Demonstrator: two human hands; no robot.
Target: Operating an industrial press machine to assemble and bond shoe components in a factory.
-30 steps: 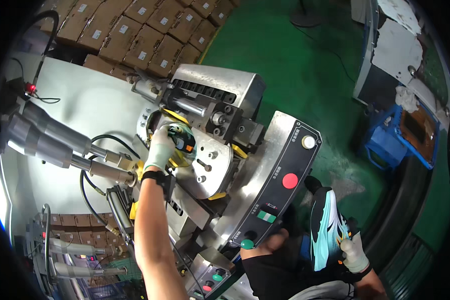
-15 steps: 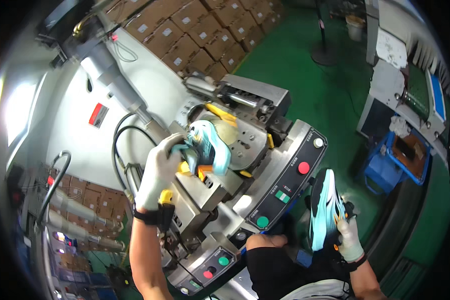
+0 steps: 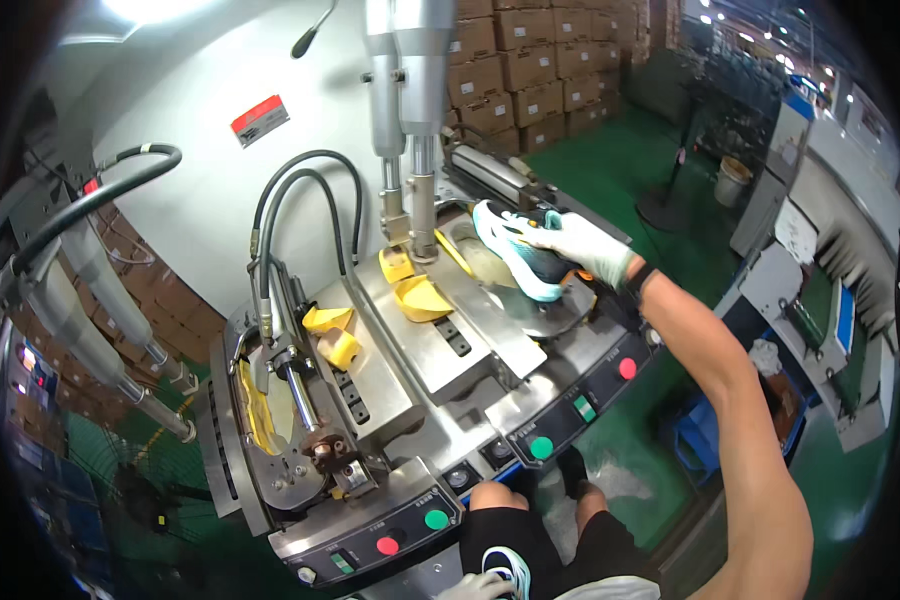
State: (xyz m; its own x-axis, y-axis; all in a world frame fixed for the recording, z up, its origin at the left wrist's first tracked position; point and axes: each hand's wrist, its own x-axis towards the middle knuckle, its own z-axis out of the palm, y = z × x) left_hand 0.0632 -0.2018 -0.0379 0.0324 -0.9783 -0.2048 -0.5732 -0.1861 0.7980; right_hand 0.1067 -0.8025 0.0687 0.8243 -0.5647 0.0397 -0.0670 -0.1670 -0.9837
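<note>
My right hand (image 3: 580, 247), in a white glove, is closed on a teal and black sneaker (image 3: 518, 262) over the round plate of the machine's right station. My arm reaches across from the right. At the lower edge of the picture, my left hand (image 3: 473, 588), also gloved, grips a second sneaker (image 3: 511, 570) with white and teal trim in front of my lap. The picture's edge cuts off part of that hand and shoe. Yellow pads (image 3: 422, 299) sit on the metal block left of the first sneaker.
The machine's left station (image 3: 290, 440) carries more yellow pads (image 3: 330, 335). Control panels with red and green buttons (image 3: 541, 447) line the near edge. Two thick cylinders (image 3: 410, 100) stand over the middle. Stacked cartons (image 3: 530, 70) are behind; a blue crate (image 3: 695, 435) is at the right.
My left hand has drawn one sneaker off the right station down to my lap. My right hand has brought the other sneaker from my right side onto that station. The view has turned.
</note>
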